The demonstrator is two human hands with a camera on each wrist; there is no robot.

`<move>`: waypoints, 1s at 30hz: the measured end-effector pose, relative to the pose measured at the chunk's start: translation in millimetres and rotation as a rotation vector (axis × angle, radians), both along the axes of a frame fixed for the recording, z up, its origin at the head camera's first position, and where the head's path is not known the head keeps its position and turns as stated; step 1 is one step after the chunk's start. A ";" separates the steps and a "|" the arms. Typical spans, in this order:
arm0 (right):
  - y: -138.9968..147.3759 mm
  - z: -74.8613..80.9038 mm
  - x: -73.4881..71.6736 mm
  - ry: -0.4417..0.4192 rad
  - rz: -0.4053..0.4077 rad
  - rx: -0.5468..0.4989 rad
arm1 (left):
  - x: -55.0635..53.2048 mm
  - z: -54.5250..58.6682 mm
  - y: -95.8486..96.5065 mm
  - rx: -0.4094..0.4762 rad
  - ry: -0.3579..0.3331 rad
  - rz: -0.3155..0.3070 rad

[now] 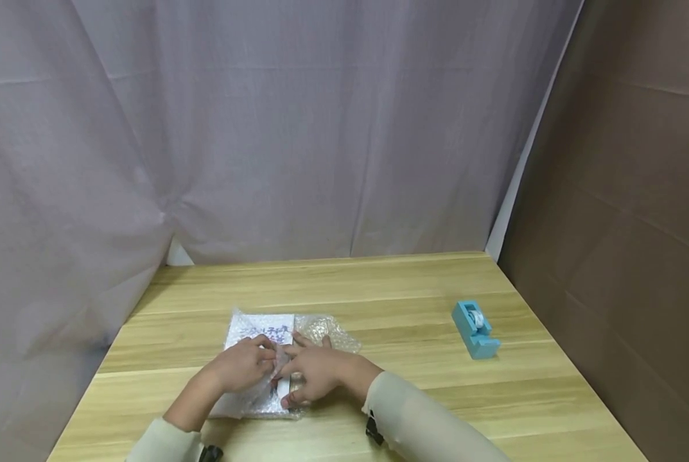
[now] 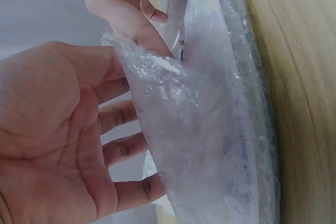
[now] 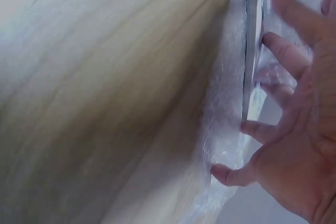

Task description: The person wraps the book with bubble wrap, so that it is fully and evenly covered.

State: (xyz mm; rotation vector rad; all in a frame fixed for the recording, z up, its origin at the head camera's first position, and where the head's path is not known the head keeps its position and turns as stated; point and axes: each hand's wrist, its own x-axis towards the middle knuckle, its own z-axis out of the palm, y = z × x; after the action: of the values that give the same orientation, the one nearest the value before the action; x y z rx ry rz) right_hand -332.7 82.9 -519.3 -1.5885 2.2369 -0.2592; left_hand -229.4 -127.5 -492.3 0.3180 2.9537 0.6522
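A white book (image 1: 263, 323) with blue-purple writing on its cover lies flat on a sheet of bubble wrap (image 1: 335, 332). From the left, a flap of the wrap is folded up over the cover. My left hand (image 1: 243, 366) holds this flap by its free edge, thumb and fingertips at the border of the bubble wrap (image 2: 178, 114) in the left wrist view. My right hand (image 1: 321, 372) is spread over the book's right side. In the right wrist view its fingertips touch along the book's page edge (image 3: 252, 45) and the wrap beside it.
A blue tape dispenser (image 1: 476, 330) with a roll of clear tape stands to the right on the wooden table (image 1: 413, 289). Grey curtains (image 1: 275, 141) hang behind the table, and a brown curtain (image 1: 621, 192) is on the right.
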 end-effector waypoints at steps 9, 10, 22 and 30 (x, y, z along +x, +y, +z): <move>4.1 1.9 -6.4 -0.101 0.001 -0.075 | 4.9 11.5 9.0 -0.009 -0.032 0.044; 4.0 1.9 -7.2 -0.098 0.001 -0.082 | 4.7 10.6 8.8 -0.013 -0.026 0.039; 0.3 2.6 -14.0 -0.104 -0.070 -0.159 | 5.1 10.4 12.4 -0.034 -0.016 0.047; 1.3 4.7 -13.4 -0.099 -0.066 -0.195 | 5.3 8.2 14.3 -0.052 0.000 0.064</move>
State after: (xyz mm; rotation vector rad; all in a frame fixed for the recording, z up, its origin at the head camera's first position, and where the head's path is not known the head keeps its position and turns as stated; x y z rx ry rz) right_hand -346.0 84.2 -514.5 -1.5608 2.2474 -0.5778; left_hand -224.1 -113.1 -484.1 0.2192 2.9862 0.5815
